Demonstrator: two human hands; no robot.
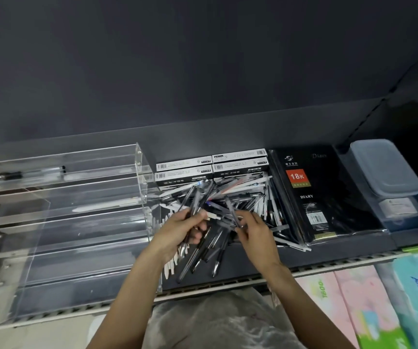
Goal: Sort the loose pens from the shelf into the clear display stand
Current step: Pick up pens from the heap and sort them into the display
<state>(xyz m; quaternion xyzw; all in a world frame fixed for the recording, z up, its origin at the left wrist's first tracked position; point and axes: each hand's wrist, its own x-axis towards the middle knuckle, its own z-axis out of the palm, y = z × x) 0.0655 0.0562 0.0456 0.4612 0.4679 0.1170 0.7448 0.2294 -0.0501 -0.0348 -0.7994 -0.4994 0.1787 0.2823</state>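
Clear acrylic tiered display stand (pixel 77 215) at 9 o'clock on dark shelf (pixel 329 250), nearly bare: two or three dark-capped clear pens (pixel 36 171) lying lengthwise in top tier, one pale pen (pixel 97 207) in second tier, lower tiers showing nothing. Loose pen pile (pixel 240 197) at centre, just right of stand, heaped against four white pen boxes (pixel 211 167) at 12 o'clock; mixed black-grip, clear and white barrels, some spilling toward front edge at 6 o'clock. Left hand (pixel 180 233) curled round a bundle of black-and-clear pens (pixel 194 205), tips fanning up toward 12 o'clock. Right hand (pixel 255 230) pinching a single dark pen (pixel 233 210) just above pile, fingers closed on barrel. Hands close together, apart from stand. Black 18K diary (pixel 311 195) in plastic wrap at 3 o'clock, touching pile edge; lidded plastic containers (pixel 384 172) further right. Pastel notebooks (pixel 354 306) on lower level at 5 o'clock. Judgement: task at early stage, gathering and matching like pens in progress; only a handful placed, bulk of pile unsorted. Remaining: carry bundle left to a tier, lay pens lengthwise, repeat per type. Risk: slim barrels slipping from fanned bundle.
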